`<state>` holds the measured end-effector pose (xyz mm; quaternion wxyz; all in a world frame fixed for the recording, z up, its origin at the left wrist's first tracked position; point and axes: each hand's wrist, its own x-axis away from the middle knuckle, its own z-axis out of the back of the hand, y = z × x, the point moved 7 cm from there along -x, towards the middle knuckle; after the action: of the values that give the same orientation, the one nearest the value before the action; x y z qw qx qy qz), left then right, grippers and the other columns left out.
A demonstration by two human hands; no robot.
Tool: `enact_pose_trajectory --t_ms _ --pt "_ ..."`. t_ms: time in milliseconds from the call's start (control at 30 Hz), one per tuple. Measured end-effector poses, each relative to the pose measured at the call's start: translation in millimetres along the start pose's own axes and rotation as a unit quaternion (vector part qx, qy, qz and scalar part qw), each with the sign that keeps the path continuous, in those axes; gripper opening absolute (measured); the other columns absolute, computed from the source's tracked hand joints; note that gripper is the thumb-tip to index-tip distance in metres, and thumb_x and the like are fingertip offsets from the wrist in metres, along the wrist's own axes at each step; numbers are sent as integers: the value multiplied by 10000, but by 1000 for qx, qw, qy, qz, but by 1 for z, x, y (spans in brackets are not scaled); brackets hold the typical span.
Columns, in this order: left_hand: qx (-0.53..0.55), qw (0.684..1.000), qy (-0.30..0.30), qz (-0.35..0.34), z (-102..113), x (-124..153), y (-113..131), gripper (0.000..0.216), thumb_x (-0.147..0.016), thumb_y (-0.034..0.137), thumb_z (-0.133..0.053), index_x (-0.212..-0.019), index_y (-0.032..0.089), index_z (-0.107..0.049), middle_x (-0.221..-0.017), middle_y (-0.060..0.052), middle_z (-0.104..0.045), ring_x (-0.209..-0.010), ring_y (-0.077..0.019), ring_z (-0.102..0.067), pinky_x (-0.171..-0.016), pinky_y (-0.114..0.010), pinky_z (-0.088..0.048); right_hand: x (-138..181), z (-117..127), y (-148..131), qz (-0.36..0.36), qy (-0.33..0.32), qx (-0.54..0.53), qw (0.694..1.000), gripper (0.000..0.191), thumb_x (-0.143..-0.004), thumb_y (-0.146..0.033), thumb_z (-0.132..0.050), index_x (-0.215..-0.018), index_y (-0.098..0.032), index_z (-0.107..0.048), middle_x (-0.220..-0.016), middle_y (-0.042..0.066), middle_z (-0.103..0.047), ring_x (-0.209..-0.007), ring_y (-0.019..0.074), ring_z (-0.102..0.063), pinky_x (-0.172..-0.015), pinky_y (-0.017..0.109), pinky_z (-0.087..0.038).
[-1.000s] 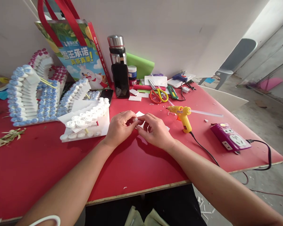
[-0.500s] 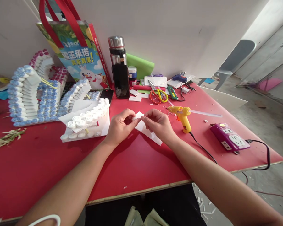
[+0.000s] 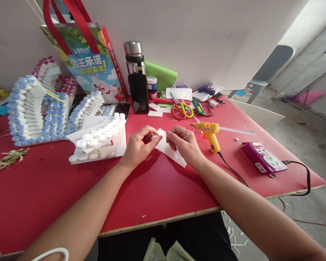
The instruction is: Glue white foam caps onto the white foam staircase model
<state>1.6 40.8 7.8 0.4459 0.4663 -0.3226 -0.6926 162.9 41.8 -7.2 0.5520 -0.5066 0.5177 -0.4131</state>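
Note:
My left hand [image 3: 140, 145] rests on the red table [image 3: 57, 192] with its fingers curled round a small white cap [image 3: 153, 137] at its fingertips. My right hand [image 3: 185, 145] sits just to the right, fingers pinched together near the upper edge of a white foam strip [image 3: 170, 149] that lies flat between the two hands. A small gap separates the hands. To the right lies a yellow glue gun [image 3: 211, 135] with a clear glue stick out its back.
A white foam board with rows of white caps [image 3: 97, 139] lies left of my hands; blue-capped stepped models [image 3: 38, 112] stand further left. Scissors [image 3: 181, 108], phone [image 3: 138, 93], flask [image 3: 134, 58], printed bag [image 3: 91, 61] at the back. Purple power strip [image 3: 263, 158] at right.
My hands were joined over the small cap a second ago; the right hand has drawn away to the right, uncovering the white foam strip. The left hand keeps the cap.

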Motion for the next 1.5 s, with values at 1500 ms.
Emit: enact_pose_trajectory --t_ms 1500 --pt "49 998 -26 13 -13 1 -6 304 -880 420 -692 -1087 200 -729 -1061 -76 -675 -918 -194 -664 -849 -317 -534 -7 0 14 -22 -30 -34 999 343 -751 -440 -821 -872 -164 -656 -678 0 -682 -553 116 -606 -516 252 -481"
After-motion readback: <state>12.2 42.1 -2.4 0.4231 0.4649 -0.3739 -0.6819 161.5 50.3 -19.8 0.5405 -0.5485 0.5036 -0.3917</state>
